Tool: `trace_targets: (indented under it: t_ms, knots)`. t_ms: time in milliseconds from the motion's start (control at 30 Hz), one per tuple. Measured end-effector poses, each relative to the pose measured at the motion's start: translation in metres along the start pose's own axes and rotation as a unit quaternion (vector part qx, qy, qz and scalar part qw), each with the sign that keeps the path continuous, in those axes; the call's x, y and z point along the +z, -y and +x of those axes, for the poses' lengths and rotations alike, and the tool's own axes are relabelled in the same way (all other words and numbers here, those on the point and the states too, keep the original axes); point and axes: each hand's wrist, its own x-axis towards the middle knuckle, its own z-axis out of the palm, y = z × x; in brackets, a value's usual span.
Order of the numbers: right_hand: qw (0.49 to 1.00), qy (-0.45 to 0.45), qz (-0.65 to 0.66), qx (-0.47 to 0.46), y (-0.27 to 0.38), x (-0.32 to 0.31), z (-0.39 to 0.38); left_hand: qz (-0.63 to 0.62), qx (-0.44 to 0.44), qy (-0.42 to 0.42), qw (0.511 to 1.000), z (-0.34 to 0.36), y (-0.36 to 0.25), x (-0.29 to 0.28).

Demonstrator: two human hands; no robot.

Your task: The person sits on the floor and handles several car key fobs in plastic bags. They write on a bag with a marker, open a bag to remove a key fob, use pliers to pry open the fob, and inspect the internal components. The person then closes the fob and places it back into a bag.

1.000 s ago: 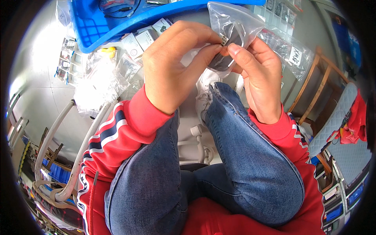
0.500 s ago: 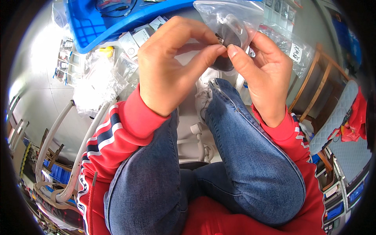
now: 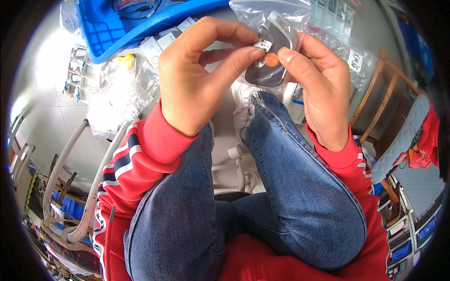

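A clear zip-lock plastic bag [image 3: 243,10] hangs between my hands at the top centre, holding a dark grey, rounded flat item [image 3: 265,74] with a lighter grey loop. My left hand [image 3: 199,70] pinches the bag's left side with thumb and forefinger, right beside a small white printed label [image 3: 264,45]. Below the label is a small round orange spot [image 3: 271,59], like a sticker. My right hand [image 3: 323,84] grips the bag's right side, thumb in front and fingers partly hidden behind. Whether the label sits on the bag or inside it, I cannot tell.
Beyond my left hand stands a blue plastic basket [image 3: 101,35] with a black cable [image 3: 140,14] in it. Small white boxes [image 3: 152,49] and crumpled clear bags [image 3: 115,103] lie by it. Another labelled bag [image 3: 363,65] is at right, near a wooden chair frame [image 3: 375,98].
My thumbs have moved apart, uncovering the orange spot and more of the white label. The left hand has shifted slightly left; the bag now faces me more flatly.
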Motion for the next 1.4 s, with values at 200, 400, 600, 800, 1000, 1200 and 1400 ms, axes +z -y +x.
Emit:
trace_targets:
  t_ms: [200, 400, 600, 800, 1000, 1200, 1400]
  knots:
    - [1.000, 0.005, 0.005, -0.007, -0.001, 0.004, 0.001, 0.021, 0.029, 0.006, 0.999, -0.001, 0.000, 0.000]
    - [1.000, 0.007, -0.017, 0.007, 0.003, 0.002, -0.002, 0.021, 0.059, 0.015, 0.998, 0.001, 0.000, 0.000]
    - [0.995, 0.012, -0.060, -0.082, 0.003, 0.004, -0.001, 0.005, 0.048, 0.019, 0.999, 0.001, -0.002, -0.001]
    - [0.999, -0.005, -0.032, -0.032, 0.013, 0.006, -0.009, 0.017, 0.043, 0.011, 0.999, 0.001, -0.004, -0.001]
    - [0.993, 0.017, -0.088, -0.071, 0.003, 0.002, -0.001, 0.024, 0.037, 0.002, 0.999, 0.001, -0.004, 0.000]
    - [0.994, 0.004, -0.063, -0.090, 0.001, 0.003, -0.002, 0.096, 0.074, 0.022, 0.992, 0.005, -0.007, -0.001]
    - [0.995, -0.045, -0.043, -0.082, 0.004, 0.013, -0.006, 0.088, 0.054, 0.009, 0.995, 0.001, -0.002, 0.000]
